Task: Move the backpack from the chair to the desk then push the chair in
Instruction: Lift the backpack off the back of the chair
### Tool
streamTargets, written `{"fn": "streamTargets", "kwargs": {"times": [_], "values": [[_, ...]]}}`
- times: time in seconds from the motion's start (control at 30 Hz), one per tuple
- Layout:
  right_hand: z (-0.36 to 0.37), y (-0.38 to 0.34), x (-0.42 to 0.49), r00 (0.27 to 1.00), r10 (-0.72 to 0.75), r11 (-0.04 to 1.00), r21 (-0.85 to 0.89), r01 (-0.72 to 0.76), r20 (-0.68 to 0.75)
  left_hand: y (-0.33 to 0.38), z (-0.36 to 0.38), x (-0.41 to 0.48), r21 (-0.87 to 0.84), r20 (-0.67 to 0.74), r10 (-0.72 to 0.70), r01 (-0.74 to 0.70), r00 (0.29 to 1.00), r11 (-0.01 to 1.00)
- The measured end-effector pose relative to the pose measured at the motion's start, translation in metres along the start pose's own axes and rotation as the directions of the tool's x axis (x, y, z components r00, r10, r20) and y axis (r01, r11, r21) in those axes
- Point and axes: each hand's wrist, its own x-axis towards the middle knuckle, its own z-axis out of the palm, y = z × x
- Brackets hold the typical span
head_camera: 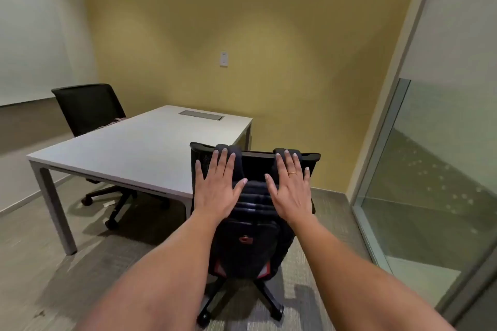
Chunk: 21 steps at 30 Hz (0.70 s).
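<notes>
walls: yellow wall (269,21) | floor: grey carpet (53,263) | right: glass partition (435,169) | spare chair (88,107)

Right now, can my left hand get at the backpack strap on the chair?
Probably yes. The left hand lies flat and open over the left strap of the backpack on the chair, with nothing between.

Both arms are stretched forward, bare to above the elbow, with the wrists kept almost straight. The left hand (217,187) is held flat, palm down, and its fingers are spread wide. The right hand (290,187) is held in the same way (a ring is seen on one finger). The two hands are placed side by side, apart.
</notes>
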Motion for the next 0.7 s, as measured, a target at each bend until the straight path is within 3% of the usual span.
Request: {"fn": "streamTargets", "kwargs": {"times": [0.4,0.53,0.7], "values": [[0.044,0.036,0.092,0.998,-0.056,0.993,-0.103,0.055,-0.011,-0.008,0.046,0.098,0.01,-0.002,0.046,-0.046,0.999,0.999],[0.056,0.051,0.112,0.979,-0.188,0.97,-0.142,0.197,0.074,-0.014,0.06,0.122,0.002,0.017,0.055,-0.055,0.998,0.998],[0.066,0.065,0.127,0.957,-0.231,0.956,-0.142,0.257,0.177,-0.007,0.071,0.14,-0.064,0.03,0.026,-0.024,0.999,0.998]]}}
